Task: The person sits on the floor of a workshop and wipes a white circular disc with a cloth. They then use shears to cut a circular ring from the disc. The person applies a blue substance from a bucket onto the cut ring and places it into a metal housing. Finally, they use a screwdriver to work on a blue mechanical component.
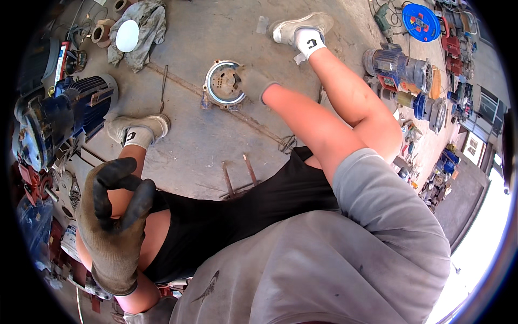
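On the floor between my feet lies a round metal motor end cover with a bright ring and small holes in its dark middle. My right hand, in a glove, reaches to the cover's right side. Motion smears it, so its fingers and any hold on the cover cannot be made out. My left hand wears a brown glove with black fingers and hovers by my left knee, away from the cover. Its fingers curve loosely with a gap between them, and nothing shows in it.
A blue electric motor stands left of my left foot. Beyond it lie a grey rag with a white disc. More motors, a blue cable reel and a drill line the right. A thin hooked rod lies near my left shoe.
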{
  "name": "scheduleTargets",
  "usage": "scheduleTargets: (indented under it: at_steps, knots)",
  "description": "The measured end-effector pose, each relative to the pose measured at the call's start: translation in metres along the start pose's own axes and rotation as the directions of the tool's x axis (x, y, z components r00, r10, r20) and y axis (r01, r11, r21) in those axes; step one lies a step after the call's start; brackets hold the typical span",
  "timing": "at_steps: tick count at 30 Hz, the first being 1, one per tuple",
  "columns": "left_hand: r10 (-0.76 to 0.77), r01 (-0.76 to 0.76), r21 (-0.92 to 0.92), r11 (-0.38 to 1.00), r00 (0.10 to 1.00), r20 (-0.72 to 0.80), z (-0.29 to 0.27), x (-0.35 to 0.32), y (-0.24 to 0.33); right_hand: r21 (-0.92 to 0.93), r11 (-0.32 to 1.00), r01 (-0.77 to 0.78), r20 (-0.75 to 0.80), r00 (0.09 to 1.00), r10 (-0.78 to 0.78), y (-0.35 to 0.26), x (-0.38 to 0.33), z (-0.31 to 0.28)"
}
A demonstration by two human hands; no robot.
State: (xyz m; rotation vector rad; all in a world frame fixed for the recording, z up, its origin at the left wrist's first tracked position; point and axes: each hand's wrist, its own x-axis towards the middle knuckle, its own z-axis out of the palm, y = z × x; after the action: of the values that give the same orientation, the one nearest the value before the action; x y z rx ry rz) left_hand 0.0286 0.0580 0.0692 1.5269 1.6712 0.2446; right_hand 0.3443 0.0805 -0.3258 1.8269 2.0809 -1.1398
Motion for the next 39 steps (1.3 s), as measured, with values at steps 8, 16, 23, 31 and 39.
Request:
scheduleTargets:
  at_steps: [8,16,23,31,39]
  knots:
    - [-0.013,0.012,-0.068,0.998,1.000,-0.018,0.002,-0.004,0.002,0.045,0.997,0.064,0.026,0.998,-0.065,-0.008,-0.075,0.069]
    - [0.104,-0.103,-0.038,0.994,0.994,0.023,-0.001,-0.003,-0.014,0.281,0.954,0.107,-0.099,0.992,-0.082,-0.034,-0.055,0.056]
    - [0.163,-0.164,0.017,0.986,0.986,0.025,-0.007,-0.008,-0.006,0.290,0.953,0.091,-0.148,0.988,-0.049,-0.032,-0.059,0.065]
    - [0.120,-0.120,-0.013,0.993,0.993,0.003,0.000,-0.008,-0.001,0.020,0.996,0.086,-0.065,0.994,-0.085,-0.065,0.005,-0.015]
    - [0.039,-0.032,-0.148,0.988,0.998,0.043,0.001,0.000,0.006,0.132,0.957,-0.258,-0.044,0.963,0.266,-0.038,-0.058,0.064]
